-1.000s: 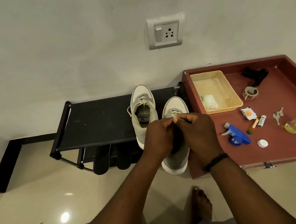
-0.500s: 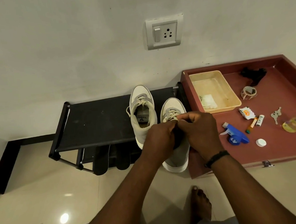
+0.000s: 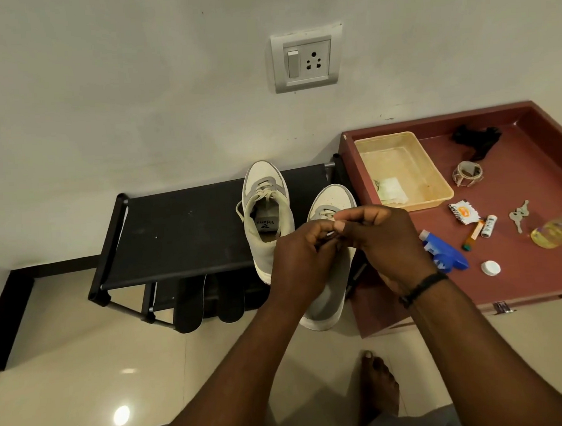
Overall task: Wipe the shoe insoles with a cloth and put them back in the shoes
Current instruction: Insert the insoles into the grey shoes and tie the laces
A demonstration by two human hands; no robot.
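Two white-and-grey shoes stand on a black rack (image 3: 183, 231). The left shoe (image 3: 267, 220) is untouched, its opening showing a printed label inside. Over the right shoe (image 3: 332, 197) both my hands meet. My left hand (image 3: 298, 264) and my right hand (image 3: 389, 246) have curled fingers that pinch the shoe's lace near the tongue. They hide the shoe's opening. Two dark insoles (image 3: 190, 302) (image 3: 230, 297) lean on the lower shelf under the rack. A black cloth (image 3: 476, 139) lies at the back of the red tray.
The red tray (image 3: 537, 274) to the right holds a beige tub (image 3: 434, 178), a tape roll (image 3: 466, 173), keys (image 3: 519, 215), a blue spray head (image 3: 451, 259), a white cap (image 3: 490, 268) and a yellow bottle (image 3: 554, 234). My bare foot (image 3: 378, 383) is on the tiled floor. A wall socket (image 3: 307, 60) sits above.
Both hands stay over the right shoe and keep working the lace, fingertips shifting slightly toward the toe. Nothing else has moved.
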